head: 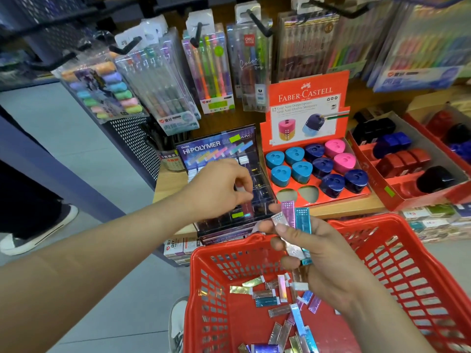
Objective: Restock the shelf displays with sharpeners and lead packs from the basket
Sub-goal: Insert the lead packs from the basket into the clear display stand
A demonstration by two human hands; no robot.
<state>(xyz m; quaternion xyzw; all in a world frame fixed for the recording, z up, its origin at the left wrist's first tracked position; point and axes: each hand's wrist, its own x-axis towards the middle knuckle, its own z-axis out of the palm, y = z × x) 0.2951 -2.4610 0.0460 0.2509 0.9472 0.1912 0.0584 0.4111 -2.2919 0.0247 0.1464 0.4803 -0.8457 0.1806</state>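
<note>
Light wooden shelf (165,186), front edge facing the camera. On it, left to right: clear plastic jar of dark pens (171,160); dark Hi-Polymer compartment display box (216,145); red cardboard Faber-Castell display tray (305,103) of triangular sharpeners, two front slots unfilled; red cardboard tray (405,197) with black, blue and red sharpeners. Boxes sit just beside each other.
</note>
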